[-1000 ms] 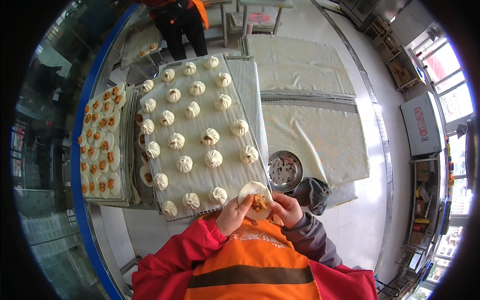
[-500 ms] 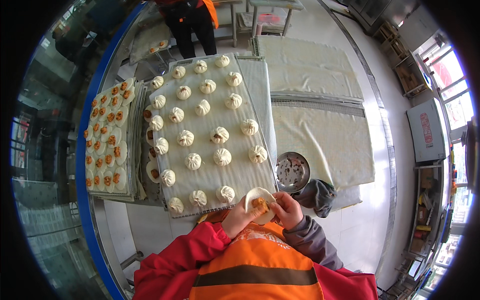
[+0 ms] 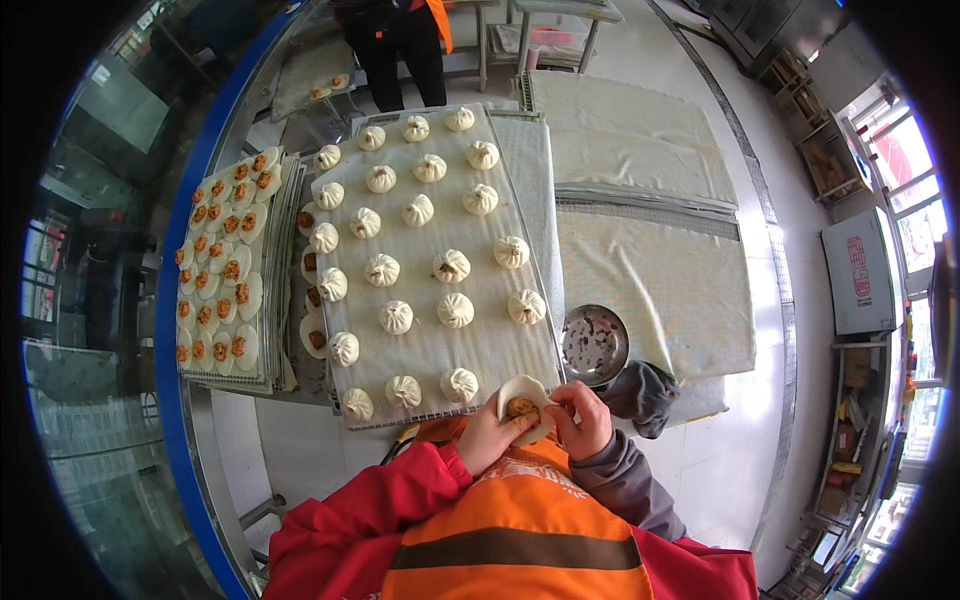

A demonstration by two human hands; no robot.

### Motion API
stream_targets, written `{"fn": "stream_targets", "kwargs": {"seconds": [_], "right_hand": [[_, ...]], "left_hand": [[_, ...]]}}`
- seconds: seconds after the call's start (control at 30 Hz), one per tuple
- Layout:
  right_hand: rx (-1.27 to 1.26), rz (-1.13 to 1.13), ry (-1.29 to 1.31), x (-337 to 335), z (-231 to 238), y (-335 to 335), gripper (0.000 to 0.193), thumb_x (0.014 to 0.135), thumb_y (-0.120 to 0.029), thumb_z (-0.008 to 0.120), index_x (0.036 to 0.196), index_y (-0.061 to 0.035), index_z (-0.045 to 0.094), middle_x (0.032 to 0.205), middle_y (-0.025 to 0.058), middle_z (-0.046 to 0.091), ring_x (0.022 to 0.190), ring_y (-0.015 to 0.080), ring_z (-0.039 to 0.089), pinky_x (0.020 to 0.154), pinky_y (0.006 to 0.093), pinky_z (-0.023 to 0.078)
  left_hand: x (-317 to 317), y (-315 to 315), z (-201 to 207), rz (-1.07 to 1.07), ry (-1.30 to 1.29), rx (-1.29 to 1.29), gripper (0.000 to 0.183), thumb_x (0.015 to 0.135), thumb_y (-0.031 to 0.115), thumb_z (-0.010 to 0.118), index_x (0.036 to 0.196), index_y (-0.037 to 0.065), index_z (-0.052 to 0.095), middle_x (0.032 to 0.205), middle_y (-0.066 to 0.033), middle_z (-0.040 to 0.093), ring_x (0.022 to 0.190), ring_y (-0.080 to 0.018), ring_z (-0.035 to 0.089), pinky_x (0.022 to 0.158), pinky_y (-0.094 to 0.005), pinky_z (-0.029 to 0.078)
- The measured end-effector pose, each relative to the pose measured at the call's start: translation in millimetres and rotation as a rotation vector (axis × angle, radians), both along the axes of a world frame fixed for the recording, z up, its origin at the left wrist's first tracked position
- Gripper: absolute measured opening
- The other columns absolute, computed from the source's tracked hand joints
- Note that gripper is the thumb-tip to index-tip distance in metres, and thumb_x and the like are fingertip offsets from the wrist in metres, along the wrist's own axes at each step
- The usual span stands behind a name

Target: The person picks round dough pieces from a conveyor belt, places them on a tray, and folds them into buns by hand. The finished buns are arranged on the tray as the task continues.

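Observation:
Between my two hands, just off the near edge of the tray, is a round dough wrapper point(image 3: 524, 390) with a brown-orange filling point(image 3: 520, 407) in its middle. My left hand point(image 3: 491, 434) cups the wrapper from the left, its thumb lying by the filling. On the right rim, my right hand point(image 3: 583, 420) pinches the dough between thumb and fingers. The wrapper's sides are raised around the filling and its top stands open. Several pleated buns point(image 3: 455, 310) sit in loose rows on the cloth-lined tray point(image 3: 425, 350) ahead of my hands.
Left of the tray, stacked racks carry flat wrappers topped with filling point(image 3: 221, 312). A metal bowl point(image 3: 594, 345) with dark scraps stands at the right, beside a dark grey cloth point(image 3: 637, 393). Farther right lie cloth-covered racks point(image 3: 655, 280). Another person point(image 3: 402, 60) stands beyond the tray.
The wrapper has gone from fairly flat to more cupped around the filling. My right fingers have shifted along its right rim. The whole view has moved slightly.

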State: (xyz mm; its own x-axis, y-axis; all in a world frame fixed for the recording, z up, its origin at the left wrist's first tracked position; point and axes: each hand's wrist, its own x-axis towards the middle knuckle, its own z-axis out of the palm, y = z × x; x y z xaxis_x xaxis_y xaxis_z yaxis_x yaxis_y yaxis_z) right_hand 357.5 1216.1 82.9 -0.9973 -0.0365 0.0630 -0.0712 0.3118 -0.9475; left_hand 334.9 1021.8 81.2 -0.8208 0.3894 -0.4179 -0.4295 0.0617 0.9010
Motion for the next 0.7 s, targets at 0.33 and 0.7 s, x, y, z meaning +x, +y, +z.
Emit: {"fn": "stream_targets", "kwargs": {"seconds": [0.33,0.7], "right_hand": [[-0.538,-0.031,-0.549,2,-17,-6,0.028,0.086,-0.009,0.070,0.112,0.0012,0.066,0.094,0.0054,0.067,0.084,0.0083,0.060,0.072,0.0234,0.049],[0.037,0.098,-0.189,-10,12,-6,0.016,0.083,-0.004,0.068,0.098,-0.0005,0.065,0.080,0.0127,0.061,0.066,0.0274,0.062,0.061,0.0308,0.050]], "left_hand": [[0,-5,-6,-0.066,0.155,0.046,0.037,0.099,0.027,0.059,0.125,0.001,0.055,0.105,-0.0109,0.067,0.097,-0.0168,0.063,0.085,-0.0309,0.050],[-4,-14,3,-0.139,-0.005,-0.036,0.030,0.100,0.021,0.055,0.123,0.000,0.056,0.106,-0.0085,0.066,0.098,-0.0133,0.061,0.087,-0.0294,0.049]]}}
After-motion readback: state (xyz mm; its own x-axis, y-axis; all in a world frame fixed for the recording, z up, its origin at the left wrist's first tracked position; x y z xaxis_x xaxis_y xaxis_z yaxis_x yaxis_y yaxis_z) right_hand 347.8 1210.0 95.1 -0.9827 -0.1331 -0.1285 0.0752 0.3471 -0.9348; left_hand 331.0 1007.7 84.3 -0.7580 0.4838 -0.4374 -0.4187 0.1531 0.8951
